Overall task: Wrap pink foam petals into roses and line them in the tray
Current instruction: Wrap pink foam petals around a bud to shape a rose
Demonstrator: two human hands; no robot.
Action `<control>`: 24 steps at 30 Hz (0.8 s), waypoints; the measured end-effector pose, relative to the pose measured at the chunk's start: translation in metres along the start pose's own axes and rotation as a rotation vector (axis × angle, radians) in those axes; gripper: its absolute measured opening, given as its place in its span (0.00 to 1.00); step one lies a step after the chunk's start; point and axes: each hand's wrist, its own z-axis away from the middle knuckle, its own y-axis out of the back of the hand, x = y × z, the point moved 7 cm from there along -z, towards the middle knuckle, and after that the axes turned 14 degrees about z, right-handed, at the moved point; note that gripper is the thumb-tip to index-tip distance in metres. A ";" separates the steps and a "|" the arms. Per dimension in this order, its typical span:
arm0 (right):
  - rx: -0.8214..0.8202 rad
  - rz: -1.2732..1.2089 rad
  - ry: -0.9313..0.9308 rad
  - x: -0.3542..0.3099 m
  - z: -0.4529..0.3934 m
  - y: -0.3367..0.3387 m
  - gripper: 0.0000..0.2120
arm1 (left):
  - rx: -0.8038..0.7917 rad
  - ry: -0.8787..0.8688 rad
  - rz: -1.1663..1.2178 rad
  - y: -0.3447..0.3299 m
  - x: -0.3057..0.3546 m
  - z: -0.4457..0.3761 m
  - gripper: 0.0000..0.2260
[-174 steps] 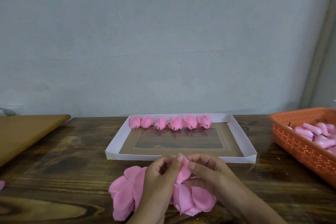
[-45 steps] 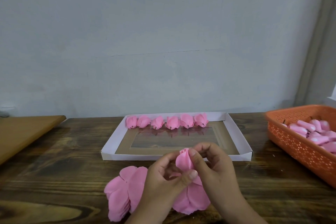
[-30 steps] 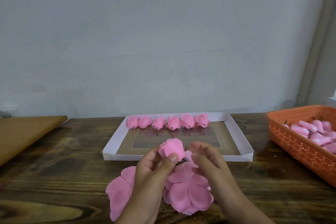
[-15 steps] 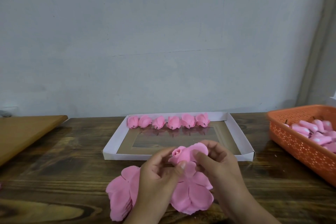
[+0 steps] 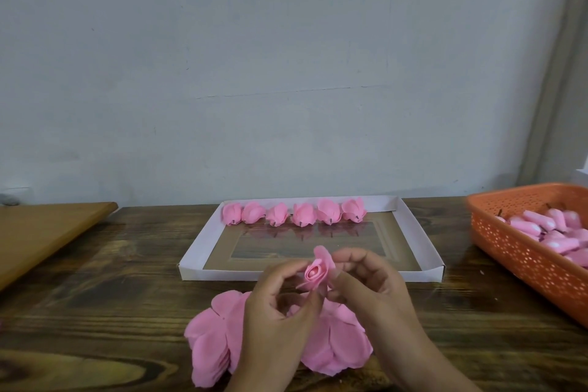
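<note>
- While both sets of fingers pinch it, the half-wrapped pink foam rose (image 5: 316, 274) sits between my left hand (image 5: 280, 305) and my right hand (image 5: 370, 286), raised above the dark wooden table (image 5: 95, 312), just in front of the tray's near wall.
- Left fingers: curled, thumb and forefinger pinching the bud low on its side. Right fingers: curled, tips pressing the outer petal from the other side.
- Step in hand, as I judge it: wrapping the next petal round the bud. Done well means gripping low at the base, laying the petal snug and overlapping, and not crushing the soft foam.
- Orientation: spiral centre faces up and toward me; long axis runs from that open face down to the base hidden between my fingers, tilted slightly.
- Flat pink foam petal blanks (image 5: 216, 347): stacked on the table under my hands.
- Shallow white cardboard tray (image 5: 416, 232): six finished pink roses (image 5: 294, 215) in a row along its far wall, lying on their sides, stem ends toward me.
- Orange perforated plastic basket (image 5: 525, 251): far right, holding pink pieces.
</note>
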 end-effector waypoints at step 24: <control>-0.038 0.173 0.132 0.005 0.000 -0.009 0.13 | 0.082 0.035 0.044 0.003 -0.003 0.002 0.17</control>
